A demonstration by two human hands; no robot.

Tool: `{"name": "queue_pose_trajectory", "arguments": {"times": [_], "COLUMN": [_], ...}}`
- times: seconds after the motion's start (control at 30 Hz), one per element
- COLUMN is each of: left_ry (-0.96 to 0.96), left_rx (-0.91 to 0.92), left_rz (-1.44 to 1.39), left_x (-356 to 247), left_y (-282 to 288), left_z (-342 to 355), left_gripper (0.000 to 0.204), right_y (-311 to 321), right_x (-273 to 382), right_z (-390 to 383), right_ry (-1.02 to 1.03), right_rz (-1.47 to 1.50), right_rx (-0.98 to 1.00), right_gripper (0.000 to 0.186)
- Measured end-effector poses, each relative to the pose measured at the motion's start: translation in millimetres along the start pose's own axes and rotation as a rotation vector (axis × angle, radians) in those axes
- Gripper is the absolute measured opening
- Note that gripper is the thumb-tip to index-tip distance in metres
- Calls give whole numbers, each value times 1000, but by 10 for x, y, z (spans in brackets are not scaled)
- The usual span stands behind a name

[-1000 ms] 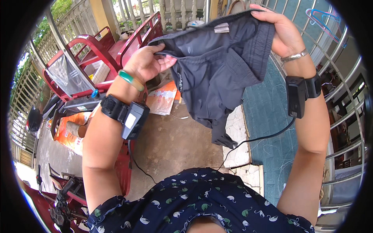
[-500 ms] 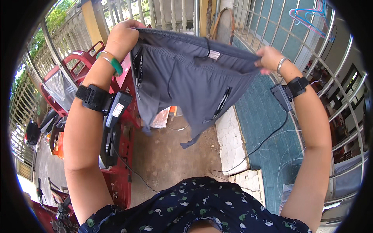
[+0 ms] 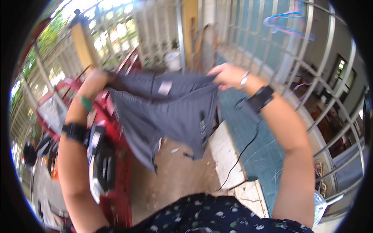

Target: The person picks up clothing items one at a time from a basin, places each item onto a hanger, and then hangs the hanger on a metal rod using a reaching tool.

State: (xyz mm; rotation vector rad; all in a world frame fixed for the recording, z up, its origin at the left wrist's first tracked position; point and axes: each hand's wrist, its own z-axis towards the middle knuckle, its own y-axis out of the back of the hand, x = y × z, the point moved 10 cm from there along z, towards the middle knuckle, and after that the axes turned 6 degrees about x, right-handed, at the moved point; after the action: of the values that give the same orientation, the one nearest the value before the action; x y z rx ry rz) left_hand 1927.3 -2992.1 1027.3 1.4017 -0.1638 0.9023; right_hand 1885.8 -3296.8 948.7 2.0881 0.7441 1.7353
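Observation:
Grey shorts (image 3: 167,108) with an elastic waistband hang in the air in front of me, legs downward. My left hand (image 3: 97,79), blurred by motion, grips one end of the waistband. At the other end, my right hand (image 3: 229,76) pinches the waistband between thumb and fingers. A pale label (image 3: 165,87) shows inside the back of the waist. Dark zip trim runs along the side of the leg below my right hand. Each forearm wears a black strapped device, and a cable hangs from the right one.
Red metal furniture (image 3: 120,174) with a black case (image 3: 105,167) stands at left. To the right are a blue-green tiled ledge (image 3: 248,136) and a metal grille (image 3: 318,79). Pink and blue hangers (image 3: 289,24) hang on the grille. A white bucket (image 3: 173,61) sits by the far fence.
The shorts and both hands have moved down and to the left. My hands have come closer together, so the waistband sags more. The view has shifted somewhat.

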Motion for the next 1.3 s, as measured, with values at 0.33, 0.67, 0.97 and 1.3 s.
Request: {"name": "queue_pose_trajectory", "arguments": {"times": [0.33, 0.67, 0.97, 1.3], "left_ry": [932, 666, 756, 797], "left_rx": [-231, -260, -290, -358], "left_rz": [-1950, -2012, -2019, -1959], "left_x": [158, -292, -262, -85], "left_y": [-55, 572, 707, 553], "left_z": [-95, 492, 412, 290], "left_gripper": [22, 14, 9, 10], "right_y": [301, 3201, 3943, 4070], "right_x": [271, 971, 330, 289], "right_z": [4, -1703, -1390, -1325], "right_ry": [168, 423, 181, 382], "right_rz": [-128, -347, 219, 517], "right_rx": [71, -1626, -1398, -1321], "right_gripper": [25, 21, 32, 6]}}
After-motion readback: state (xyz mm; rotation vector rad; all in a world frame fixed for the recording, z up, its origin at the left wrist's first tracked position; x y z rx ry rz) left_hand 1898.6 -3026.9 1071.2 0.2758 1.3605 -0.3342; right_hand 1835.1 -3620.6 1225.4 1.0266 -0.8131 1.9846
